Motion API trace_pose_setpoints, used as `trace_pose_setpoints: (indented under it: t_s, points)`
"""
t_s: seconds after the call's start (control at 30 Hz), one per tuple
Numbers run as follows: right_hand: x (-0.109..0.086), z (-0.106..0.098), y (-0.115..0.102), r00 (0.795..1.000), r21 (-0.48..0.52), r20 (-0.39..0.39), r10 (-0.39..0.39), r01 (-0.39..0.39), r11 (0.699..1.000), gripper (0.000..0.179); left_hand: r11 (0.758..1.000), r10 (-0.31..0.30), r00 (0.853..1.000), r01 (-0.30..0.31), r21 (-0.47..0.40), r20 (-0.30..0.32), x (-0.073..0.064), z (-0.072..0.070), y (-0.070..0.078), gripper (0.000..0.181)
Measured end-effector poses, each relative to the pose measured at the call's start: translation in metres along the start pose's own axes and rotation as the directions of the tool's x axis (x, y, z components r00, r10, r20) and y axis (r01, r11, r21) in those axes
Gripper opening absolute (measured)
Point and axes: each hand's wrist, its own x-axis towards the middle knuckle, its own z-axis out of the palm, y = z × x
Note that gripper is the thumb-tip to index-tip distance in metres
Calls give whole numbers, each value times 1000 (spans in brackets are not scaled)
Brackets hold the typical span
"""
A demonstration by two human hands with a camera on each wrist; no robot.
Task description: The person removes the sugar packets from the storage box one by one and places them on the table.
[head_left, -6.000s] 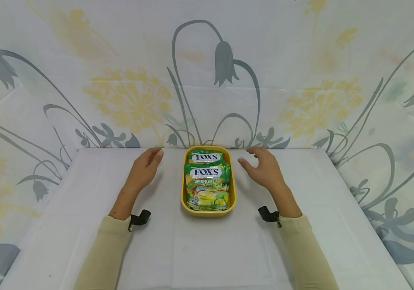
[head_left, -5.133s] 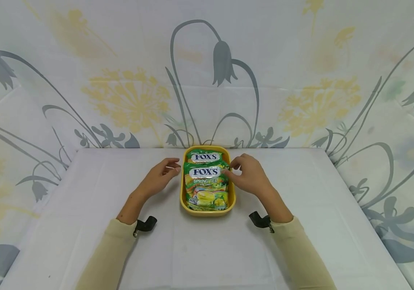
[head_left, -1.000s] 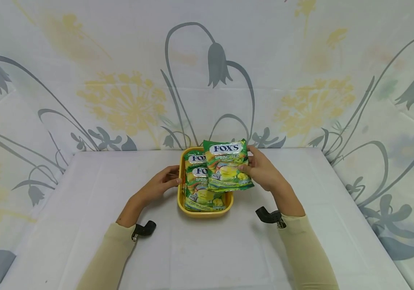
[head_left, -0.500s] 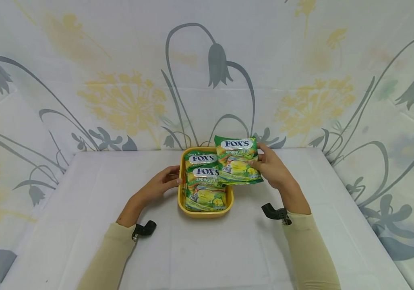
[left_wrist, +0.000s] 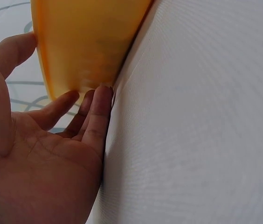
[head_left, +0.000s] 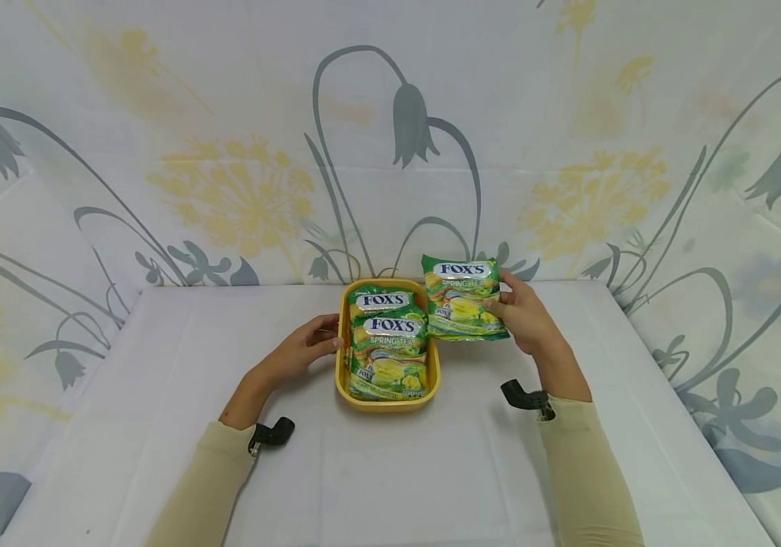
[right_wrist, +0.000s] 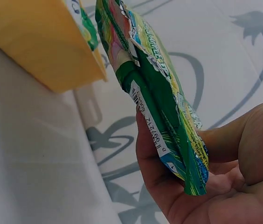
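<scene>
In the head view a green and yellow candy bag [head_left: 464,300], printed FOX'S SPRING TEA, hangs right of a yellow tray [head_left: 387,406]. My right hand [head_left: 526,313] pinches its right edge between thumb and fingers; the right wrist view shows the bag's crimped side and barcode. Inside the tray lie a front candy bag [head_left: 388,365] and, partly under it, a rear candy bag [head_left: 380,299]. At the tray's left side is my left hand [head_left: 298,349]. In the left wrist view its thumb meets the rim, and its loosely bent fingertips [left_wrist: 102,95] rest against the outer wall.
A white cloth [head_left: 390,479] covers the table. Behind it rises a backdrop [head_left: 247,182] with grey and yellow flower prints, close to the tray's far end. Each wrist carries a small black camera mount [head_left: 274,433].
The right hand took hold of a bag from the tray and lifted it; over the last second it moved right, clear of the tray. The left hand came to the tray's side and stays there.
</scene>
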Motion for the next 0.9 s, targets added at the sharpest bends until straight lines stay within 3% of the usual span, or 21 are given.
trace_pose_setpoints:
  t_s: [0.5, 0.9]
  points:
    - [7, -17, 22, 999, 9, -16, 40, -40, 999, 66, 1000, 10, 1000, -10, 2, 5, 1, 0, -1, 68]
    - [18, -15, 46, 996, -10, -33, 84, -85, 996, 66, 1000, 5, 1000, -5, -2, 4, 1, -1, -1, 69]
